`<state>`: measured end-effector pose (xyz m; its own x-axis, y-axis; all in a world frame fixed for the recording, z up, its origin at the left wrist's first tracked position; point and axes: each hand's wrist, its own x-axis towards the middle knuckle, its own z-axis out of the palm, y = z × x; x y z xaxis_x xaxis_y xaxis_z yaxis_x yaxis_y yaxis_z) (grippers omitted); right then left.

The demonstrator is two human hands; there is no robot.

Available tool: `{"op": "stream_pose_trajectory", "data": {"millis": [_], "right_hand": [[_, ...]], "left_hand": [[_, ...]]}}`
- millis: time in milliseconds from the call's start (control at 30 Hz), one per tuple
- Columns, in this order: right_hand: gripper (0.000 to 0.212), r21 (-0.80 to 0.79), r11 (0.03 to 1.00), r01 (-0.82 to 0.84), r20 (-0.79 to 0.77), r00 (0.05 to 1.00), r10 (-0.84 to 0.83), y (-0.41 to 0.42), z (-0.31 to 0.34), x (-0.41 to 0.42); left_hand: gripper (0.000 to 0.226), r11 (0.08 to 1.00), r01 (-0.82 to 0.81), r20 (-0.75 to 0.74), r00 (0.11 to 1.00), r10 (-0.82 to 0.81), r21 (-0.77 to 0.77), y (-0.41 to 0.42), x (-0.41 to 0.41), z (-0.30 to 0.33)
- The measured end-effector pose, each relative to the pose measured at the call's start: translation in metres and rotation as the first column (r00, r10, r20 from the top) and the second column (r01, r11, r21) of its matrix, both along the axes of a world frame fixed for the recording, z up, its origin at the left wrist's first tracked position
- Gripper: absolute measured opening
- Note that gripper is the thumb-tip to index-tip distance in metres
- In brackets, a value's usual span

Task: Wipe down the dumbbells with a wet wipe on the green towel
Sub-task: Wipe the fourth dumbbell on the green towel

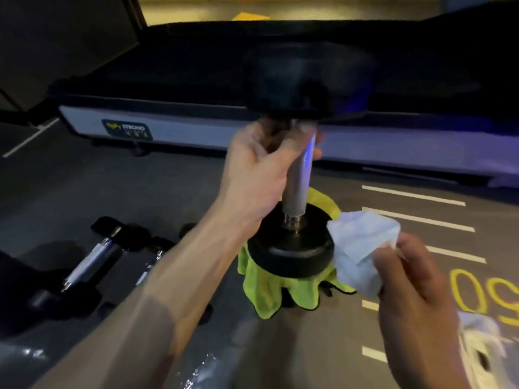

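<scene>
Your left hand [257,169] is gripping the dumbbell [296,175] near the top of its metal handle, fingers [318,137] curled round the bar just under the upper black head, and holding it upright. The lower head is standing on the green towel [269,287], which is draped over something dark beneath it (I cannot tell what), so the cloth is hanging down in folds around it above the grey floor [168,181].

Your right hand [418,290] is pinching a crumpled white wet wipe [362,248], and the wipe is lying just beside the rim of the lower head, touching it or nearly so.

To your left, two more dumbbells [92,259] with shiny handles are lying on the floor, well apart from the towel. Behind the upright dumbbell a low grey machine base [196,130] with a dark top and a "STRONG" label is running across the view. White lines [415,195] and yellow numerals [474,293] are showing on the floor at your right.
</scene>
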<state>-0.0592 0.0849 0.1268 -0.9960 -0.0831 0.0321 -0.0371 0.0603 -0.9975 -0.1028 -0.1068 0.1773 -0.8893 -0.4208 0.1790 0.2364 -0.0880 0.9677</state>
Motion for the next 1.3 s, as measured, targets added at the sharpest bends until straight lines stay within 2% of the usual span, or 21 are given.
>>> {"op": "stream_pose_trajectory", "data": {"millis": [67,167,300,400,500,567,633,700,767,833,933,1000,1067,1133,1233,1300], "right_hand": [[0.034,-0.009,1.0,-0.001,-0.018,1.0,0.001,0.0,-0.004,-0.002],[0.012,0.012,1.0,0.013,-0.055,0.998,-0.012,-0.001,-0.004,-0.011],[0.015,0.066,0.998,0.004,-0.126,0.992,0.004,-0.013,0.003,-0.025],[0.017,0.154,0.985,-0.081,-0.148,0.983,0.104,-0.024,0.001,-0.025],[0.011,0.306,0.943,-0.129,-0.184,0.964,0.191,-0.025,-0.004,-0.019],[0.01,0.34,0.935,-0.1,-0.198,0.964,0.175,-0.025,-0.006,-0.018],[0.009,0.377,0.924,-0.057,-0.219,0.964,0.149,-0.026,-0.007,-0.019],[0.011,0.399,0.916,-0.032,-0.244,0.96,0.14,-0.028,-0.008,-0.018],[0.013,0.405,0.914,-0.025,-0.265,0.954,0.143,-0.03,-0.006,-0.016],[0.012,0.398,0.916,-0.05,-0.255,0.953,0.163,-0.028,-0.005,-0.019],[0.013,0.372,0.92,-0.124,-0.243,0.944,0.226,-0.02,0.006,-0.03],[0.023,0.369,0.926,-0.075,-0.353,0.911,0.214,-0.012,0.024,-0.039],[0.032,0.422,0.906,-0.001,-0.465,0.858,0.218,-0.006,0.041,-0.048],[0.027,0.539,0.842,-0.026,-0.514,0.782,0.354,-0.002,0.055,-0.055],[0.03,0.675,0.669,-0.312,-0.381,0.629,0.678,-0.005,0.071,-0.051],[0.033,0.66,0.608,-0.442,-0.3,0.586,0.752,-0.014,0.078,-0.048]], "left_hand": [[0.008,0.999,-0.023,0.009,1.0,0.023,0.047,0.006,-0.004,-0.003],[0.014,0.996,-0.025,0.004,1.0,0.025,0.084,0.004,-0.005,0.001],[0.056,0.983,0.013,-0.002,1.0,-0.013,0.184,-0.009,-0.005,0.004],[0.068,0.987,0.038,0.0,0.999,-0.039,0.158,-0.018,-0.002,0.002],[0.071,0.998,0.062,0.008,0.998,-0.063,0.026,-0.028,0.001,-0.003],[0.078,0.988,0.008,0.008,1.0,-0.006,-0.157,-0.038,0.005,-0.005],[0.097,0.919,-0.097,-0.055,0.995,0.082,-0.382,-0.051,0.008,0.0],[0.109,0.81,-0.146,-0.126,0.988,0.089,-0.568,-0.061,0.01,0.009],[0.108,0.677,-0.182,-0.18,0.981,0.073,-0.713,-0.062,0.012,0.018],[0.094,0.597,-0.21,-0.232,0.972,0.041,-0.774,-0.057,0.013,0.025],[0.076,0.623,-0.236,-0.268,0.962,0.043,-0.746,-0.052,0.015,0.027],[0.073,0.659,-0.213,-0.261,0.965,0.026,-0.722,-0.053,0.014,0.025],[0.073,0.685,-0.194,-0.25,0.968,0.017,-0.703,-0.054,0.013,0.024],[0.073,0.69,-0.193,-0.253,0.967,0.015,-0.697,-0.054,0.011,0.024],[0.073,0.697,-0.204,-0.268,0.963,0.018,-0.687,-0.054,0.008,0.024],[0.073,0.696,-0.217,-0.279,0.96,0.025,-0.684,-0.054,0.006,0.024]]}}
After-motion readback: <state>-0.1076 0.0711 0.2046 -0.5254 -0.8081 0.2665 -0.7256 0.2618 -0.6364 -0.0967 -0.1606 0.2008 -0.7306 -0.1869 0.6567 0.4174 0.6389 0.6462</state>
